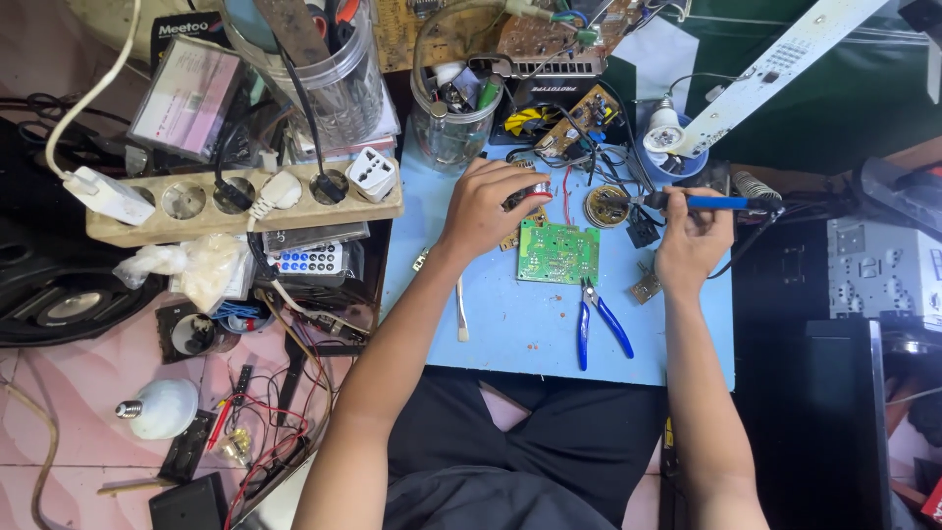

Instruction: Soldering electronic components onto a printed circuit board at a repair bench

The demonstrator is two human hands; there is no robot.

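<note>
The right hand (693,238) pinched a blue-handled soldering iron (708,202), its tip in a small round tin (606,206), while the left hand (488,204) curled loosely over parts just above the green circuit board (558,252). Blue-handled pliers (597,322) lay below on the blue mat (510,329), bare toward its near edge. A clear jar (451,123) behind held tools, and a grey rectangular box (186,96) stood far left.

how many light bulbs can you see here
2: a white bulb lying on the pink floor at lower left, and another bulb standing at the blue mat's far right corner. Clutter may hide more.
</note>
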